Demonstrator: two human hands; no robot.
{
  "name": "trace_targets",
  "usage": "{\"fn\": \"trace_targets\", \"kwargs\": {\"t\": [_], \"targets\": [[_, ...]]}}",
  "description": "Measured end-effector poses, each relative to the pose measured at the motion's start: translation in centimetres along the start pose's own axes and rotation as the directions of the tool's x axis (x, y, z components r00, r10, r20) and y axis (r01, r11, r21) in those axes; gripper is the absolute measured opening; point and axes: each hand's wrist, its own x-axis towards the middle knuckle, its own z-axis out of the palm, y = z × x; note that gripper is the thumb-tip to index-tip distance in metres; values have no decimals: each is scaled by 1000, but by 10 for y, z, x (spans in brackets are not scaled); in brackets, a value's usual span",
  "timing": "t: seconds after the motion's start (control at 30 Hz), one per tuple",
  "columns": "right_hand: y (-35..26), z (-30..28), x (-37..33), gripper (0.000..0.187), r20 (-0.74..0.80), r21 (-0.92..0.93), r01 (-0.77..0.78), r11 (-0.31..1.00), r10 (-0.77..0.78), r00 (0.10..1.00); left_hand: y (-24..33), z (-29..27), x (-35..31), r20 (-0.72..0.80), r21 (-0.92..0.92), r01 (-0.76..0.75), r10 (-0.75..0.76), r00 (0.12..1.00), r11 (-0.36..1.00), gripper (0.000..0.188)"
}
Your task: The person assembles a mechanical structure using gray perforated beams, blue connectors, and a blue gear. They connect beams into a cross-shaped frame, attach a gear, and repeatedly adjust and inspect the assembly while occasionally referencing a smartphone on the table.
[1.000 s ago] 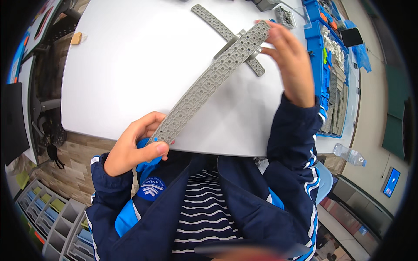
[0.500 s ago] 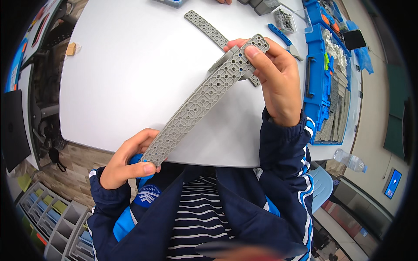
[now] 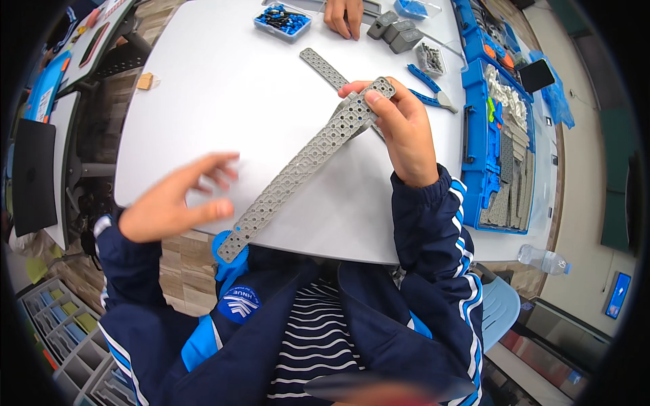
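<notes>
A long grey perforated plastic beam (image 3: 291,172) slants from upper right to lower left over the table's near edge. Its upper end is pinched by my right hand (image 3: 407,132), thumb on the near face and fingers behind. Behind that end shows part of a grey rounded piece (image 3: 347,103), mostly hidden. A blue toothed gear (image 3: 222,245) sits behind the beam's lower end. My left hand (image 3: 177,196) is off the beam, just left of it, fingers apart, slightly blurred and holding nothing. Beyond the right hand lies another grey perforated beam (image 3: 322,67), partly covered.
Blue-handled pliers (image 3: 428,88) lie at the right, near a small box of grey pins (image 3: 430,59). A blue case (image 3: 474,122) of parts borders the right. At the back are a box of blue pins (image 3: 284,23), grey blocks (image 3: 396,32) and another person's hand (image 3: 343,16).
My left hand has let go of the beam's lower end and moved left and up. The right hand keeps its hold. More of the table's far side has come into view.
</notes>
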Motion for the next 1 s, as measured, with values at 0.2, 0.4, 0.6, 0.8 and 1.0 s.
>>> {"fn": "trace_targets", "kwargs": {"t": [0.2, 0.4, 0.6, 0.8, 1.0], "targets": [[-1, 4, -5, 30, -37, -13, 10, 1000, -10, 999, 44, 21, 86, -104, -57, -265, 258, 960, 962, 65], [1, 4, -13, 29, -100, 13, 13, 1000, -11, 995, 46, 32, 119, -26, -307, -214, 217, 976, 927, 79], [4, 8, -14, 25, -155, 82, 4, 997, 9, 988, 45, 39, 119, 1, -524, -184, 217, 976, 832, 63], [4, 12, -16, 26, -205, 137, -9, 991, 37, 978, 47, 43, 119, -2, -631, -180, 230, 973, 755, 53], [4, 16, -17, 29, -258, 92, -19, 996, 42, 965, 46, 49, 120, -44, -628, -199, 220, 974, 752, 54]]}}
